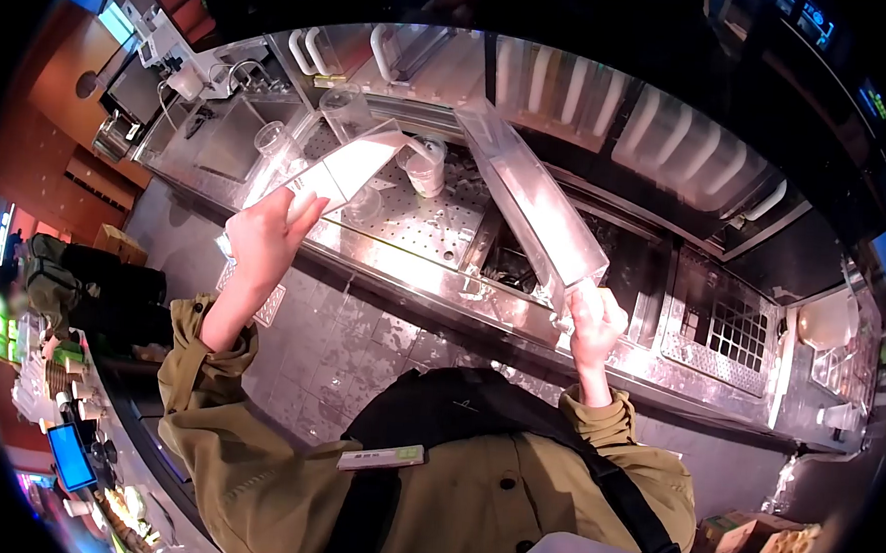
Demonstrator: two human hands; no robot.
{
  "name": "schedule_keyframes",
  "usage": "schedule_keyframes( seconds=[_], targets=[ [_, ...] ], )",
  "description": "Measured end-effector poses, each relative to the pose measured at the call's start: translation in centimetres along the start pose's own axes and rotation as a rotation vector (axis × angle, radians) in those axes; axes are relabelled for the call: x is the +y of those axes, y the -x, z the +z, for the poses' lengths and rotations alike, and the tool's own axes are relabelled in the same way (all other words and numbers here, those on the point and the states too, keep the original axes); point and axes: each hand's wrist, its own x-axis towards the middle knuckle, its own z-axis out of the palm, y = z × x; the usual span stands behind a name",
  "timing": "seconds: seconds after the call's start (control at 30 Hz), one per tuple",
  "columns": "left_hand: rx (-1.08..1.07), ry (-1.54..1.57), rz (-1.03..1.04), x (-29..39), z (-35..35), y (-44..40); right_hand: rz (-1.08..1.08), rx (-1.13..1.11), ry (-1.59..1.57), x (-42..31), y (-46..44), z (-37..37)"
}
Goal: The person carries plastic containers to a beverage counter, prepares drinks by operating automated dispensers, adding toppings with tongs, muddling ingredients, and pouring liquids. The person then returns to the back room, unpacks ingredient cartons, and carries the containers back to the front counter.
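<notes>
My left hand (266, 238) is closed around the near end of a clear, square-sided jug (344, 168) with white contents. The jug is tilted, its far end close to the rim of a clear plastic cup (425, 172) with printing on it. That cup stands on the perforated metal drain tray (446, 217). On the other side, my right hand (594, 319) grips the near end of a long, clear rectangular container (537, 206), which slants away across the counter. Its contents are hard to make out through the glare.
Clear containers with white handles (573, 88) line the shelf behind the counter. Clear vessels (344, 106) stand to the left of the cup. A metal grid tray (718, 326) sits at the right. Wet floor tiles (328, 371) show below the counter edge, and cardboard boxes (725, 537) lie low right.
</notes>
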Motion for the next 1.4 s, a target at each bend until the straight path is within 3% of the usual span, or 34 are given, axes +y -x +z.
schedule_keyframes(
  seconds=[0.27, 0.63, 0.7, 0.83, 1.03, 1.07, 1.27, 1.4],
  targets=[
    [0.049, 0.212, -0.346, -1.9, -0.4, 2.0, 0.158, 0.033, -0.170, 0.9, 0.6, 0.1],
    [0.494, 0.637, -0.874, -8.2, -3.0, 7.6, 0.086, 0.062, -0.092, -2.6, -1.6, 2.8],
    [0.539, 0.610, -0.815, -10.0, -3.0, 7.8, 0.089, 0.093, -0.055, -2.8, -2.3, 4.2],
    [0.589, 0.849, -0.859, -15.7, -1.9, 7.2, 0.037, 0.165, -0.074, -3.1, -3.9, 8.6],
    [0.525, 1.078, -0.828, -23.4, 2.6, 3.8, -0.034, 0.286, -0.054, -4.8, -5.8, 16.5],
    [0.525, 1.042, -0.675, -24.9, 4.1, 3.4, -0.038, 0.308, -0.032, -4.9, -6.0, 17.5],
    [0.359, 0.966, -0.556, -28.6, 10.9, -0.6, -0.057, 0.403, 0.004, -4.5, -7.4, 22.1],
    [0.394, 1.021, -0.506, -28.7, 15.9, -3.0, -0.086, 0.456, 0.066, -4.8, -7.7, 23.7]
  ],
)
